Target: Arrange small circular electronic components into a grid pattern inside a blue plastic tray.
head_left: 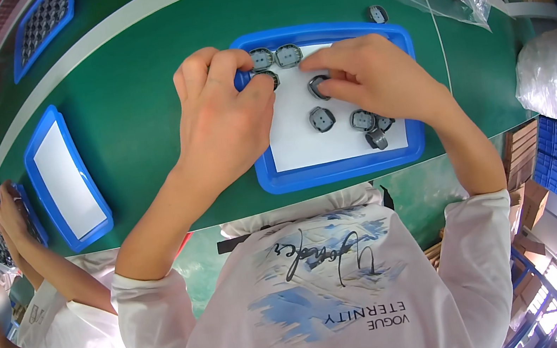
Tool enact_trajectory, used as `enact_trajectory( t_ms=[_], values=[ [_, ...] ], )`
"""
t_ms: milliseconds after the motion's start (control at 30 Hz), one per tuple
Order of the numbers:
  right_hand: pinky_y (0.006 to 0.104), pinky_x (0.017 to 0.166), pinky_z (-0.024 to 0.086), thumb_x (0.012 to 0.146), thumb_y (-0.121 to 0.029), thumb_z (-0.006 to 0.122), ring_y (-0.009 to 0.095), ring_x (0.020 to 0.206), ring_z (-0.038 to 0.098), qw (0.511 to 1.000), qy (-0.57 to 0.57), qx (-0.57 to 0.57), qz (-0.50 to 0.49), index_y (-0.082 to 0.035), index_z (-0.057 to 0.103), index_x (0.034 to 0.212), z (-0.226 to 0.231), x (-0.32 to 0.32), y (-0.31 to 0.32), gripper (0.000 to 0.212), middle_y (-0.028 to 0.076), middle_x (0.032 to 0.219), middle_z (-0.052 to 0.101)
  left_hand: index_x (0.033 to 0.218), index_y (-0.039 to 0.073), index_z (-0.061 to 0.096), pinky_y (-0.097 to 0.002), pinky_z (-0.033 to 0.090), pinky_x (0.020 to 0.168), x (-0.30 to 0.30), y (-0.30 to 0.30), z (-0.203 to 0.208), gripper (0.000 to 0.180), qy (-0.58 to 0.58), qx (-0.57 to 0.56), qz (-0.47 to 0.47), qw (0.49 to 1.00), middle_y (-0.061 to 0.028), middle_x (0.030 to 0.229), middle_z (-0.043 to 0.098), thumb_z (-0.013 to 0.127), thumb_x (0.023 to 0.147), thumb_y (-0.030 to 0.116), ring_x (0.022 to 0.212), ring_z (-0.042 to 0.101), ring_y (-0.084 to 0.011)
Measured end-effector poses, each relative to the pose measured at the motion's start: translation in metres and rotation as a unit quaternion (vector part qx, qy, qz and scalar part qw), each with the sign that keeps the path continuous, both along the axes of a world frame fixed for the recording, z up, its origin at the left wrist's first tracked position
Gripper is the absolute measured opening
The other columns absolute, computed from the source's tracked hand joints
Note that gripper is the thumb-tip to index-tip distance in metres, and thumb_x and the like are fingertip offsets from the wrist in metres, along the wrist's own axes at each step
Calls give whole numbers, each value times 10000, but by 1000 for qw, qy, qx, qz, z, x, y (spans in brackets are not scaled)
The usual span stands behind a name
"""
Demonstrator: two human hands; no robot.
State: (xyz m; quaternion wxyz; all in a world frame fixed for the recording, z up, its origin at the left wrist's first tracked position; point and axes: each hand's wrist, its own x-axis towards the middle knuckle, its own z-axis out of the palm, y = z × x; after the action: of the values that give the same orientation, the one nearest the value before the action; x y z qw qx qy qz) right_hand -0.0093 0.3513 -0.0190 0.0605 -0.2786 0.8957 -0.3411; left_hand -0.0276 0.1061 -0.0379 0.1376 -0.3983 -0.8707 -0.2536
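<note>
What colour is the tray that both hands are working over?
Blue tray, lined with a white sheet; clearest in the head view.

You have one view only: the camera on your head looks steeply down, close over the green worktop (127, 110), your own chest at the lower edge. Its fisheye lens bends the worktop's straight edges toward the rim.

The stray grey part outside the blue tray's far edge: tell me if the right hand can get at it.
Probably yes. The grey part lies alone on the green mat, just past the blue tray rim, with nothing over it; the right hand is close by.
</note>
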Motion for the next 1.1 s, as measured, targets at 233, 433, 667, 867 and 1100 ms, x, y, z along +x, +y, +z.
enact_trajectory(
  t_ms=[233,433,667,867,1100],
  values=[
    [372,640,501,811,-191,781,266,756,657,974,-97,173,-107,-50,665,983,25,11,-21,251,89,795,658,846,65,730,-481,391,938,-1,-2,0,145,-24,15,0,1000,-85,1108,593,774,709,49,1125,471,-338],
    [388,669,536,802,-171,778,266,828,659,987,93,116,-67,-67,678,975,7,16,-29,225,68,872,646,882,65,740,-474,394,941,-1,-6,0,160,-33,25,2,999,-81,1136,598,773,726,58,1126,475,-326],
    [385,671,543,791,-122,776,266,835,651,986,129,96,-44,-69,680,904,-3,11,-29,158,63,895,646,902,64,746,-468,393,940,0,-9,-3,178,-43,35,5,998,-77,1147,598,779,727,69,1125,475,-322],
    [367,662,539,809,-114,777,248,793,656,988,139,60,-38,-56,693,925,-2,8,-25,154,65,905,658,907,69,749,-466,395,933,0,-8,1,180,-41,41,-1,998,-78,1141,603,788,732,79,1106,483,-320],
    [301,658,504,908,-216,726,142,717,639,956,50,84,-277,-18,696,1012,16,-33,64,225,68,789,677,1032,77,738,-422,448,939,22,16,18,320,-44,10,-176,983,-94,1116,610,728,713,51,1084,536,-330]
  ],
)
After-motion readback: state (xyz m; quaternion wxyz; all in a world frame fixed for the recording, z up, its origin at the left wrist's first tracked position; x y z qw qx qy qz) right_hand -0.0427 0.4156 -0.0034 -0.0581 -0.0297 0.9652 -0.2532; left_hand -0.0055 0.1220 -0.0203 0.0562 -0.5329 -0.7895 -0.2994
